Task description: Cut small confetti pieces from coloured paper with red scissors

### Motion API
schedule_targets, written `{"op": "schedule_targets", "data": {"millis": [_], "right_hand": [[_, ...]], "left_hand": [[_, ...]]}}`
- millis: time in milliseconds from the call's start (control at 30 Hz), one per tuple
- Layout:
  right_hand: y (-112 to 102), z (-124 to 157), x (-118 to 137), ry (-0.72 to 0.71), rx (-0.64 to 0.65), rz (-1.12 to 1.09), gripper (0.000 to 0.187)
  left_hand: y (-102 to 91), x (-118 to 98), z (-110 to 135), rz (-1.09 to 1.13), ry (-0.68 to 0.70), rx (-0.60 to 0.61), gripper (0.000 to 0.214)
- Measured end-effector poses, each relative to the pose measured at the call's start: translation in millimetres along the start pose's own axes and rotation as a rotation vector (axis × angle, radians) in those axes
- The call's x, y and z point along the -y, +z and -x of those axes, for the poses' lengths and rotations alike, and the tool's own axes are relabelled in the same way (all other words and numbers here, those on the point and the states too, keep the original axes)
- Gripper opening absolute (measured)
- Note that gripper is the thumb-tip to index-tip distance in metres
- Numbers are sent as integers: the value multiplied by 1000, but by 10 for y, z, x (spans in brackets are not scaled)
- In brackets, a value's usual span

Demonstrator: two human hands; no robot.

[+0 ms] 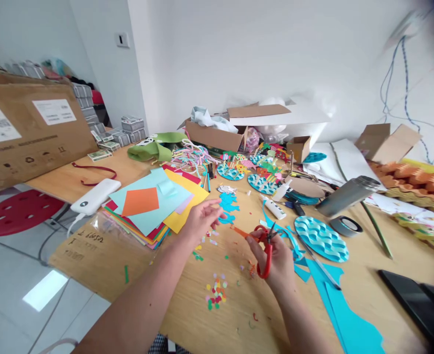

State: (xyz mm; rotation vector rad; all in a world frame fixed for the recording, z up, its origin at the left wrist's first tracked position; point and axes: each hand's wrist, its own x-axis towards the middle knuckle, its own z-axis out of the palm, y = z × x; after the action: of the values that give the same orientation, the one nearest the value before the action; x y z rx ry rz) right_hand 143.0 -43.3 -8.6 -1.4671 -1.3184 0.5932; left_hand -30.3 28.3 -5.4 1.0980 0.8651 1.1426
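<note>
Orange strip (pixel 239 230) barely discernible between pinching left hand (pixel 202 219) and right-hand (pixel 276 260) scissors (pixel 264 246).

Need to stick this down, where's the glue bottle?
The glue bottle lies on the table just beyond the right hand, between the scissors and blue paper discs.

1. Two hands are counted: left hand (pixel 201 220) at 9 o'clock of the scissors, right hand (pixel 276 260) at 6 o'clock.
2. One pair of red scissors (pixel 264 246) is seen.
3. One glue bottle (pixel 274 208) is counted at 12 o'clock of the scissors.
4. One paper stack (pixel 154 206) is seen at 9 o'clock.
5. One power bank (pixel 95 195) is counted.
6. One steel flask (pixel 350 195) and one tape roll (pixel 346 226) are seen at 2 o'clock.
7. One red stool (pixel 19 211) is counted.
</note>
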Motion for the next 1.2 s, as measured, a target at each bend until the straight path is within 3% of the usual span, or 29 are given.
{"op": "schedule_targets", "data": {"millis": [100,167,300,433,900,1033,1200], "right_hand": [[-58,-42,-13,13,-50,25,22],[-82,-69,-36,25,-72,60,23],[-85,-105,-95,24,-76,101,23],[-84,-121,-121,15,-58,136,17],[-32,-122,-188,-12,102,65,11],[-59,-105,-141,-32,127,39,11],[-78,-91,-113,-73,155,5,13]], "left_hand": [[-62,-21,-66,211,80,-288,35],[-106,-18,-101,296,109,-413,31],[-142,-20,-114,370,182,-509,28],[-113,-19,-98,397,158,-552,28],[-66,-70,-67,396,109,-489,22],[-4,-26,-51,229,42,-323,24],[97,74,28,-202,91,-22,30]]}}
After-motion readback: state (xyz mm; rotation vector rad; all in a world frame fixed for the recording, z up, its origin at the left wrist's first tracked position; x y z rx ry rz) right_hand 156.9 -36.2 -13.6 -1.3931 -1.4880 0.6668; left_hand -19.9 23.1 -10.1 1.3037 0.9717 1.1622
